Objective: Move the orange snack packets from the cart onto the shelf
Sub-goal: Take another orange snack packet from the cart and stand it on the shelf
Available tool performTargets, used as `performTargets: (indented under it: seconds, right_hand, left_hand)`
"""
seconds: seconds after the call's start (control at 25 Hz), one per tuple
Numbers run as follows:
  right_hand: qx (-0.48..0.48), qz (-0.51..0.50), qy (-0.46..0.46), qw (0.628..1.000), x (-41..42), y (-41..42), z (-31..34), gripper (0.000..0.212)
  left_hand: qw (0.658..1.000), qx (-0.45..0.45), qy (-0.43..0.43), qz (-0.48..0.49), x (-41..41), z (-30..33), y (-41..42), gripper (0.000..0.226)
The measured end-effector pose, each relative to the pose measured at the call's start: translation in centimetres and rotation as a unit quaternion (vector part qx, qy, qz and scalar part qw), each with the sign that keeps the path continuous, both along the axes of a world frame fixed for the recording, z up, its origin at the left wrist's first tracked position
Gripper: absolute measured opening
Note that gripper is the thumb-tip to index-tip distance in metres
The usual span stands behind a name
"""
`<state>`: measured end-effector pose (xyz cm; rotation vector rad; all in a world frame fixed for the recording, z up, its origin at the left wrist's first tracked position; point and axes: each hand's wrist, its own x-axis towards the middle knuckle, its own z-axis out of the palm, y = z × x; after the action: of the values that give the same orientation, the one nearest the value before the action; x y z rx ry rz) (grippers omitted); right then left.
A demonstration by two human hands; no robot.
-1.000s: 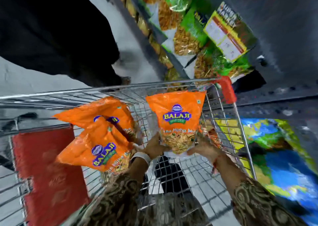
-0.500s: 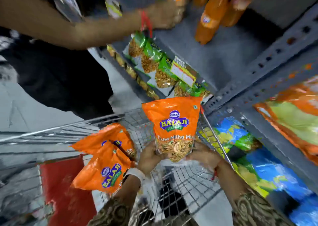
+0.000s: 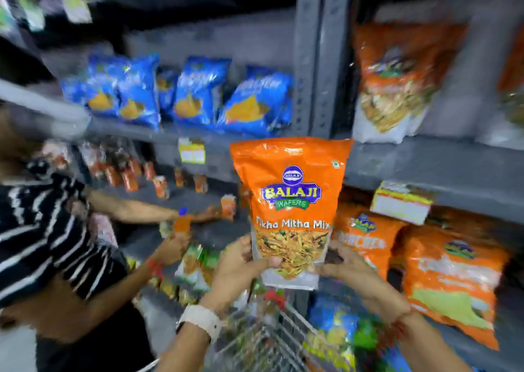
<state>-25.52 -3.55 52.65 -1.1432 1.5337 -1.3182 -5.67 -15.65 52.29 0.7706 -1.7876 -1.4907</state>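
Observation:
I hold an orange snack packet (image 3: 292, 190), labelled Tikha Mitha Mix, upright in front of the grey shelf (image 3: 425, 164). My left hand (image 3: 241, 266) grips its lower left corner and my right hand (image 3: 346, 264) grips its lower right corner. The packet hangs above the wire cart (image 3: 266, 340), of which only the front rim shows. Similar orange packets (image 3: 450, 275) stand on the shelf level to the right. The other packets in the cart are out of view.
Another person in a striped top (image 3: 42, 230) at the left reaches onto a lower shelf with small orange bottles (image 3: 161, 186). Blue packets (image 3: 198, 94) fill the upper left shelf. A grey upright post (image 3: 314, 60) divides the shelves. A yellow price tag (image 3: 399, 201) hangs at the right.
The packet has been lifted from the cart up to shelf height, held by both hands. The view has swung up from the cart to the shelves.

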Motion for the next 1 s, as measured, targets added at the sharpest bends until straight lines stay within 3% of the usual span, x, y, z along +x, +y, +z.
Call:
performTargets:
  seconds: [0.12,0.2,0.4,0.64,0.76,1.0]
  right_hand:
    - [-0.099,-0.077,0.051,0.991,-2.8,3.9,6.8,0.061]
    - [-0.147,-0.122,0.081,0.978,-5.0,6.8,10.6,0.049]
    - [-0.201,-0.211,0.153,0.944,-12.3,12.8,16.5,0.031]
    - [-0.191,-0.307,0.188,0.913,-24.2,16.5,17.1,0.045]
    - [-0.181,-0.337,0.185,0.905,-29.8,17.1,16.4,0.032]
    - [-0.148,-0.388,0.171,0.893,-38.4,17.0,14.7,0.037]
  left_hand:
    - [0.995,-0.083,0.036,-0.046,-4.0,7.5,1.5,0.04]
    - [0.988,-0.113,0.064,-0.081,-7.6,11.6,2.6,0.037]
    - [0.967,-0.154,0.094,-0.179,-18.2,17.9,5.3,0.038]
    - [0.939,-0.164,0.048,-0.297,-33.8,20.4,7.1,0.033]
    - [0.925,-0.156,0.026,-0.345,-40.5,20.6,7.7,0.038]
    - [0.909,-0.136,-0.018,-0.393,-51.2,20.1,8.2,0.039]
